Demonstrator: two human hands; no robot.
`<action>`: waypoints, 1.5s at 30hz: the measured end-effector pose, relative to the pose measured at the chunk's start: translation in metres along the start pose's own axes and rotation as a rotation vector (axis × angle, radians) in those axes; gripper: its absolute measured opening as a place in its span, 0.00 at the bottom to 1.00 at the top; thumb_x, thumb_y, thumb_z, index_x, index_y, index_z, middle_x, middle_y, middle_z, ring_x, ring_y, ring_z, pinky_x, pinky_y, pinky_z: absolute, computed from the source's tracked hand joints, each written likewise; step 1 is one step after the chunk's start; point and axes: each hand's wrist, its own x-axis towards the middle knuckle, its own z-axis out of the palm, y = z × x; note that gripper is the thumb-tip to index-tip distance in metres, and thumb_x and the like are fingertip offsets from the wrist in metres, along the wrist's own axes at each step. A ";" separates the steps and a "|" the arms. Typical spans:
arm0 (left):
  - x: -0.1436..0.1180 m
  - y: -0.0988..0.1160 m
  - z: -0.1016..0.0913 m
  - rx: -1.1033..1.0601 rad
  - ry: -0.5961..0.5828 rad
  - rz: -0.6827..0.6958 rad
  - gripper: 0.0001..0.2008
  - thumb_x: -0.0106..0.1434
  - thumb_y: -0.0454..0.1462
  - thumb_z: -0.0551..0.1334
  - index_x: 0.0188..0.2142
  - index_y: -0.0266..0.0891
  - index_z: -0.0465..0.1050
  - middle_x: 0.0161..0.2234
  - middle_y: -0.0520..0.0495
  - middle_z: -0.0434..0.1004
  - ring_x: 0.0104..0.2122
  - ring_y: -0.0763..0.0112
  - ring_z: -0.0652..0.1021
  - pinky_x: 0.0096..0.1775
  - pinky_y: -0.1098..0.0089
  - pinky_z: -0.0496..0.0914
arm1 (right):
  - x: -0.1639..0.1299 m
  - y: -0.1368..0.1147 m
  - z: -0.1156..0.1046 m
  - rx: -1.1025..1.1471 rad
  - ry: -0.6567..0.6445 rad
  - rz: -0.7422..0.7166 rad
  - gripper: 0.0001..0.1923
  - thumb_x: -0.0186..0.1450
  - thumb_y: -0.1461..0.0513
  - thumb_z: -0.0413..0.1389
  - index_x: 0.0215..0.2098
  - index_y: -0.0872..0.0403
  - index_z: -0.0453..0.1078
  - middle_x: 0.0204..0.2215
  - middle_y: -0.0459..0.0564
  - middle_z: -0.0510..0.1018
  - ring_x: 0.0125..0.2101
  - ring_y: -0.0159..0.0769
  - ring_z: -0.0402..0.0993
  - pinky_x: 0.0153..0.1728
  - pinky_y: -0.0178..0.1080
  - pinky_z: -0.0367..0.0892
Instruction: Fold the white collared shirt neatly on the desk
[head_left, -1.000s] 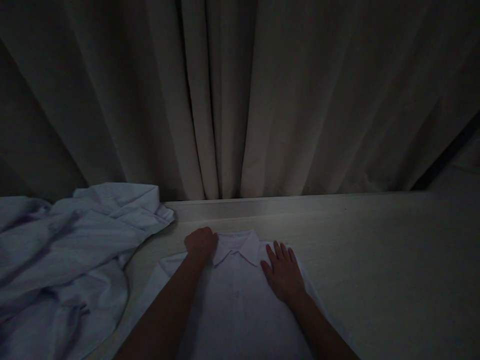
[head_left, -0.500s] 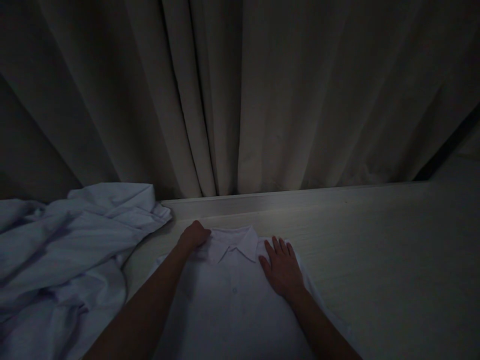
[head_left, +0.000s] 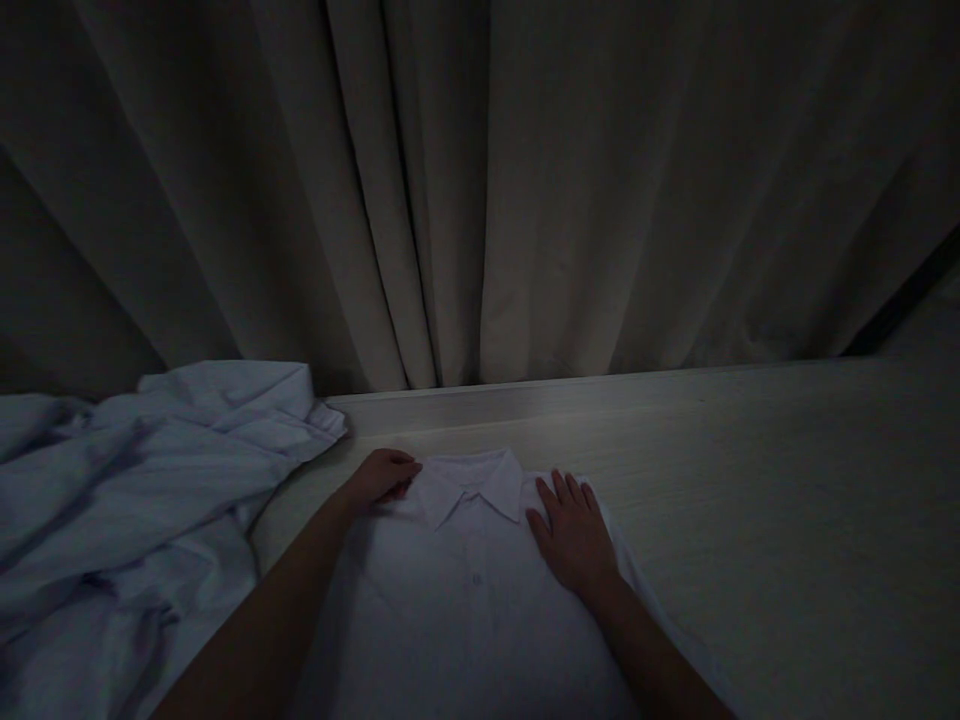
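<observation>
A white collared shirt [head_left: 465, 600] lies flat and buttoned on the pale table [head_left: 787, 520], collar toward the curtain. My left hand [head_left: 379, 475] rests on the shirt's left shoulder beside the collar, fingers curled onto the cloth. My right hand [head_left: 571, 530] lies flat, fingers spread, on the right shoulder just right of the collar. The scene is dim.
A crumpled heap of pale blue-white clothing [head_left: 127, 500] covers the table's left side, close to my left forearm. Heavy beige curtains [head_left: 480, 200] hang right behind the table's far edge. Bare tabletop stretches to the right of the shirt.
My left hand has slid left from the collar's edge to the shoulder and flattened somewhat. My right hand stays pressed on the right shoulder. The view shifted slightly.
</observation>
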 end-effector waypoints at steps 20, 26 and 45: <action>-0.017 0.015 0.021 0.765 0.346 0.220 0.20 0.63 0.38 0.42 0.47 0.40 0.68 0.45 0.37 0.71 0.43 0.58 0.75 0.42 0.59 0.68 | -0.001 0.001 0.002 -0.014 0.020 -0.011 0.31 0.68 0.48 0.35 0.62 0.53 0.55 0.64 0.57 0.54 0.64 0.45 0.47 0.63 0.50 0.38; -0.032 0.008 0.020 0.769 0.450 0.156 0.21 0.64 0.39 0.42 0.49 0.41 0.67 0.42 0.39 0.73 0.41 0.60 0.75 0.41 0.62 0.68 | 0.000 0.002 0.000 -0.015 -0.009 -0.006 0.30 0.67 0.48 0.36 0.62 0.53 0.55 0.64 0.56 0.54 0.64 0.46 0.45 0.63 0.51 0.39; -0.022 0.035 0.027 0.660 0.268 -0.111 0.19 0.57 0.45 0.50 0.35 0.36 0.73 0.40 0.32 0.79 0.40 0.54 0.78 0.35 0.63 0.68 | -0.002 0.004 0.005 -0.027 0.017 -0.015 0.29 0.67 0.49 0.39 0.61 0.54 0.57 0.63 0.56 0.56 0.64 0.46 0.48 0.63 0.50 0.40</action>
